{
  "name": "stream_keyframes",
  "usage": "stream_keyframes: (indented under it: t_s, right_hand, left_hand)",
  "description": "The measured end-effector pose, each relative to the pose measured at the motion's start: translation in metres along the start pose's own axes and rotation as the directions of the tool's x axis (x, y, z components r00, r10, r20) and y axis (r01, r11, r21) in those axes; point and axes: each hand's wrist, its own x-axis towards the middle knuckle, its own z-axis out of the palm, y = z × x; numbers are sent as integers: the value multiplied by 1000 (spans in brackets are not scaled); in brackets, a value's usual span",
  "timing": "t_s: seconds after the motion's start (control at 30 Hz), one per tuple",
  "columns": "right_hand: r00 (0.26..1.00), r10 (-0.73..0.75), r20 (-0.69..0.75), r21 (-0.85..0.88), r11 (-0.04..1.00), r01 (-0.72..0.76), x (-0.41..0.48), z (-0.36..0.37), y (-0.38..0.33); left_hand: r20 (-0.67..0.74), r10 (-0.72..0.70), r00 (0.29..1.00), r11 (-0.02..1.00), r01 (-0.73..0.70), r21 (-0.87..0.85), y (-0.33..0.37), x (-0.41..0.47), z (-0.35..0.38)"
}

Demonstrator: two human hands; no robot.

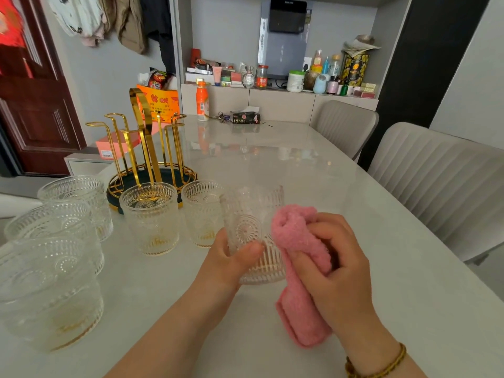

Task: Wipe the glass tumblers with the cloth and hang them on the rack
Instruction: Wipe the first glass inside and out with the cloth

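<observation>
My left hand (231, 261) grips an embossed glass tumbler (252, 214) at its lower part, a little above the table. My right hand (336, 263) holds a folded pink cloth (296, 233) and presses it against the tumbler's right side. Several more tumblers stand upright on the table: one (151, 218) and another (201, 211) in front of the rack, and others (51, 290) in a cluster at the left. The gold cup rack (147, 148) with a dark round base stands behind them, its hooks bare.
The pale table (300, 165) carries an orange bottle (202, 100), keys and a tissue pack (245, 117) at the far end. Two grey chairs (436, 181) line the right side. A cluttered shelf sits at the back.
</observation>
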Motion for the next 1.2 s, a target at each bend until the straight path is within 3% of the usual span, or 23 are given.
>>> stream_keyframes:
  t_s: [0.07,0.17,0.27,0.43,0.53,0.67,0.77,0.9,1.1,1.2]
  right_hand:
    - [999,-25,-46,-28,999,24,6,2,-1]
    - [980,184,-78,123,977,-174,18,5,-5]
    - [916,398,-56,267,890,-370,17,9,3]
    - [867,498,3,317,822,-473,2,8,4]
    - [874,482,63,322,819,-475,1,5,2]
    - [907,420,17,346,849,-399,-2,7,0]
    - [933,359,-39,305,893,-331,-3,8,1]
    - [969,196,-150,98,978,-183,-7,16,6]
    - [990,60,-124,-34,997,-64,-7,18,8]
    - [993,49,-105,-5,999,-50,-5,9,9]
  left_hand:
    - [21,-9,1000,1000,9,14,-2,-1,0]
    - [47,-30,998,1000,29,8,-2,0,-4]
    - [68,-29,997,999,32,-40,0,-1,-6]
    - [30,-44,999,994,46,-99,0,-3,-5]
    - [36,-27,999,990,32,-139,1,-2,-6]
    - [136,-47,990,992,62,-110,5,-4,-6]
    - [43,-57,997,995,60,-74,4,-2,-5]
    - [-89,-8,996,1000,5,-26,1,1,0]
    - [-59,-41,997,984,50,170,-6,0,-2]
    - [-23,-63,998,988,66,140,-6,-1,-4]
